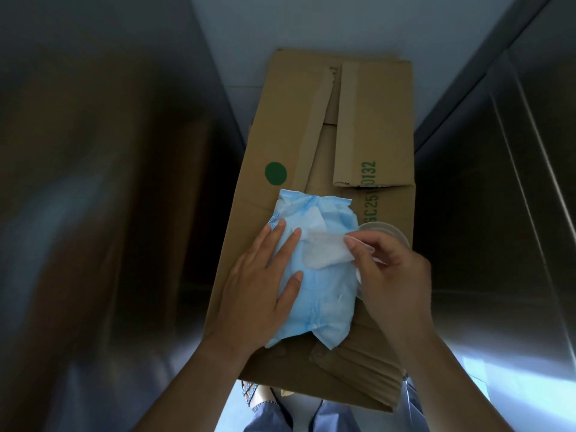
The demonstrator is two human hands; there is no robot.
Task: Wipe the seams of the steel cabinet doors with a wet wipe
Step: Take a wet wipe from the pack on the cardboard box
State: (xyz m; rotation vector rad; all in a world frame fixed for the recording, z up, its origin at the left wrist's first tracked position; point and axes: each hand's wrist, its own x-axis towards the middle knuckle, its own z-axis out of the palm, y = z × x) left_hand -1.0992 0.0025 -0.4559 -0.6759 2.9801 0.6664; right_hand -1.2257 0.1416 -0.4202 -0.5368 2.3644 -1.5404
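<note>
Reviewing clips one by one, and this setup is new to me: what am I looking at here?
No machine here: a person works bare-handed, filmed by one wide-angle camera on their head, looking down. A cardboard box stands between steel cabinets. On it lies a blue pack of wipes. The left hand rests flat on the pack, fingers straight; the right hand pinches a white wet wipe at the pack's opening. A clear round container sits behind the right hand.

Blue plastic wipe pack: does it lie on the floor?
No, the blue plastic wipe pack lies on the brown cardboard box.
</note>
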